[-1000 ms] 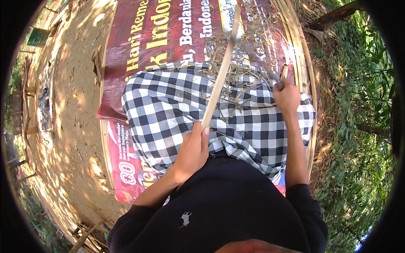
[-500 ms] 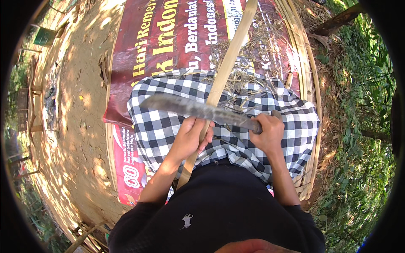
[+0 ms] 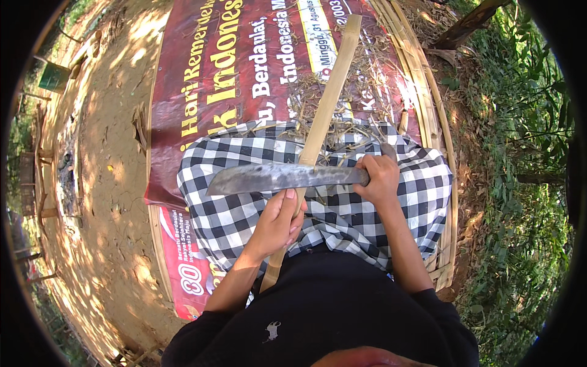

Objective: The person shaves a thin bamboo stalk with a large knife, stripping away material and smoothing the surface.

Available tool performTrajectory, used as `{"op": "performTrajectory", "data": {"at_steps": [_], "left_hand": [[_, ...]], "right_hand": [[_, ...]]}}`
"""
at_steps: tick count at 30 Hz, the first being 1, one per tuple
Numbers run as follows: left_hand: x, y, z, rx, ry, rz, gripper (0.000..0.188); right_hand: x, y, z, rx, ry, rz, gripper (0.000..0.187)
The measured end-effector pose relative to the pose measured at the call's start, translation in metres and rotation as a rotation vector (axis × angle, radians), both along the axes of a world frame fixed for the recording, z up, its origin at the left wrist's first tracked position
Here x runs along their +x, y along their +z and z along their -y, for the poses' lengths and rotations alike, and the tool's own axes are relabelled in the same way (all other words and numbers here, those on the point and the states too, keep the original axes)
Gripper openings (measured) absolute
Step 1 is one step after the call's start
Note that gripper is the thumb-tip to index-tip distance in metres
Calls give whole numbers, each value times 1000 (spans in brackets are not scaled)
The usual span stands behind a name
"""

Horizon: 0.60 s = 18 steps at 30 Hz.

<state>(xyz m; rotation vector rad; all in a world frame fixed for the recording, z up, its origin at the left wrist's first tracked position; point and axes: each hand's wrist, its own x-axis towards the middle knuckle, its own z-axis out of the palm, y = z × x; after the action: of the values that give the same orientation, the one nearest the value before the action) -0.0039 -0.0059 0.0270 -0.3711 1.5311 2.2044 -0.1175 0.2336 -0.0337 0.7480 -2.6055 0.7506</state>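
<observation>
Pale strip [image 3: 328, 101] and machete [image 3: 269, 177] fill both hands [image 3: 278, 223] (forearms [image 3: 405, 244] converging)

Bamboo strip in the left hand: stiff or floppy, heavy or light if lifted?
Probably fairly stiff: the bamboo strip looks nearly straight well beyond the left hand. Likely light, too: it is narrow for its length.

The cloth [image 3: 342, 214] was checked black and white, the strip [image 3: 323, 116] pale tan, the knife blade [image 3: 269, 178] mottled grey, the banner [image 3: 171, 144] maroon, the shirt [image 3: 342, 306] black.
</observation>
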Motion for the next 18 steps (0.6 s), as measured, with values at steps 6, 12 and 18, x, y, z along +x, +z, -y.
{"op": "performTrajectory", "data": {"at_steps": [6,12,18], "left_hand": [[-1,-1,0,34,-29,11,44],[46,-26,17,116,-121,96,45],[41,-34,23,152,-37,35,37]], "right_hand": [[-15,5,-20,102,-63,-61,34],[-61,31,-69,197,-790,164,19],[-35,46,-68,27,-675,253,30]]}}
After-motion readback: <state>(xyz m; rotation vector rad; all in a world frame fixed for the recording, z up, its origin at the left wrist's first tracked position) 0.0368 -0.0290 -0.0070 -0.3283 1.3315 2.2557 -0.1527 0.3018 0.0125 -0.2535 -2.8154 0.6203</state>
